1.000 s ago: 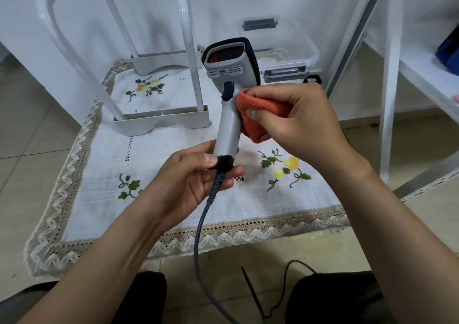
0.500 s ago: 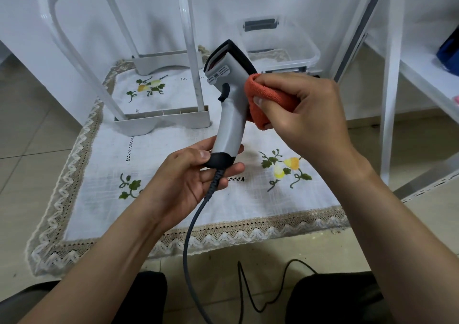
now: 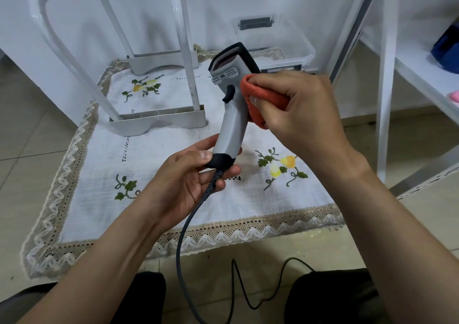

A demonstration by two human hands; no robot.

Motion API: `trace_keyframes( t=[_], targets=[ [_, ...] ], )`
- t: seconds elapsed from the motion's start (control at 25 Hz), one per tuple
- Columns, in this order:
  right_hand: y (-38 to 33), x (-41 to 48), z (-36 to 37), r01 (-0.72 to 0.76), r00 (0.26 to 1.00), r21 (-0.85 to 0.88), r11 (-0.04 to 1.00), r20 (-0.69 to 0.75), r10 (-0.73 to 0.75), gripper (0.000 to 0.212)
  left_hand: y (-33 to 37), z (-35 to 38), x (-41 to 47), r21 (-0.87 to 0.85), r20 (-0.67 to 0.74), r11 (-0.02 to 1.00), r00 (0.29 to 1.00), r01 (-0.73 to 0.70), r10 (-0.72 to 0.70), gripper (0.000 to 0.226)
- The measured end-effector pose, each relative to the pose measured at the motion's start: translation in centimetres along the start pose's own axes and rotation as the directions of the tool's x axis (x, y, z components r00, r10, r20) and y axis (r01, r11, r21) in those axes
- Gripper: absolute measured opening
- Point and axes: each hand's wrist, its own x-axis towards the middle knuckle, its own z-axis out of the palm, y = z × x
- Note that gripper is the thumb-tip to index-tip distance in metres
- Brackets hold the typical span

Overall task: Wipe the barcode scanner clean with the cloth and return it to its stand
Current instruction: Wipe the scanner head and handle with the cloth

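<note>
1. the left hand (image 3: 183,182) grips the black bottom end of the barcode scanner (image 3: 232,105), near the middle of the frame.
2. the right hand (image 3: 298,110) pinches the orange cloth (image 3: 263,100) against the scanner's grey neck.
3. the scanner stands upright, grey with a black head.

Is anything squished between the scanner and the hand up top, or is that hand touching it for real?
Yes. The orange cloth is between the right hand and the barcode scanner, pressed against the side of the scanner's grey neck. The left hand grips the black bottom end bare, with nothing in between.
</note>
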Motion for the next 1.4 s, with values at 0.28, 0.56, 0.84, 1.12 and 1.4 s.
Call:
trace_keyframes(
  t=[0.28,0.56,0.84,1.12,1.4],
  targets=[
    [-0.37,-0.05,0.32,0.028,0.998,-0.069,0.997,0.062,-0.024,0.027,0.00,-0.06,-0.16,0.019,0.014,1.000,1.000,-0.023,0.023,0.099],
    [0.10,-0.04,0.01,-0.036,0.996,0.047,0.998,0.088,0.031,0.023,0.25,0.12,-0.31,-0.007,0.030,0.999,0.999,-0.035,0.035,0.096],
    [-0.15,-0.16,0.25,-0.039,0.992,0.036,0.999,0.124,0.034,0.025,0.17,-0.12,-0.43,-0.003,0.030,0.999,0.999,-0.037,0.037,0.093],
    [-0.15,-0.19,-0.21,-0.046,0.993,0.108,0.993,0.115,0.033,0.022,0.17,-0.15,-0.30,0.000,0.038,0.998,0.998,-0.055,0.055,0.097],
    [-0.14,-0.27,0.00,-0.039,0.981,0.127,0.991,0.196,0.013,0.020,0.30,-0.15,-0.37,-0.010,0.020,0.998,0.998,-0.055,0.056,0.095]
  ],
)
